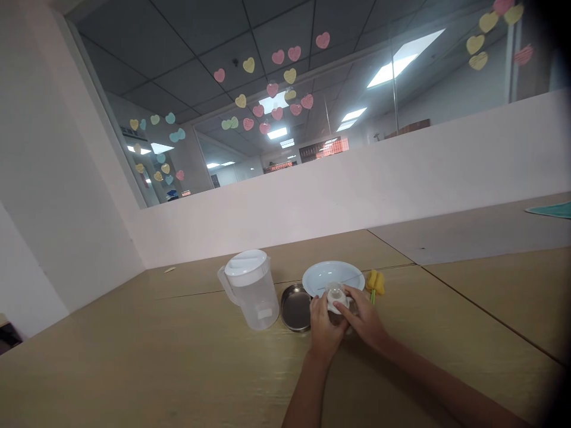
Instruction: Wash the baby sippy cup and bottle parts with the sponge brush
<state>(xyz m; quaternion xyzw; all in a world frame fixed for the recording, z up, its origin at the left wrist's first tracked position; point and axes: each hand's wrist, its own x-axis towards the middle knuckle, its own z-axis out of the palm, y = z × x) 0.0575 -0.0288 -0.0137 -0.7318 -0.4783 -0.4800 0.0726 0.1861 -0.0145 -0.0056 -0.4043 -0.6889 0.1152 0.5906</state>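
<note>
Between my two hands is what looks like a baby bottle [336,300], with a clear dome on top and a white collar below it. My left hand [325,327] grips it from the left, fingers curled round its side. From the right, my right hand [364,315] closes on the collar with thumb and fingers. The bottle's lower part is mostly hidden by the hands. Right behind it sits a pale blue-white bowl [321,270]. A round metal pan [295,309] lies just left of my left hand.
A clear plastic pitcher [259,303] with a white lid stands left of the pan. To the right of the bowl lies a yellow sponge brush [375,282] with a green handle. Teal cloth [553,210] rests at the far right. A low wall [312,205] with a window borders the wooden table [178,356].
</note>
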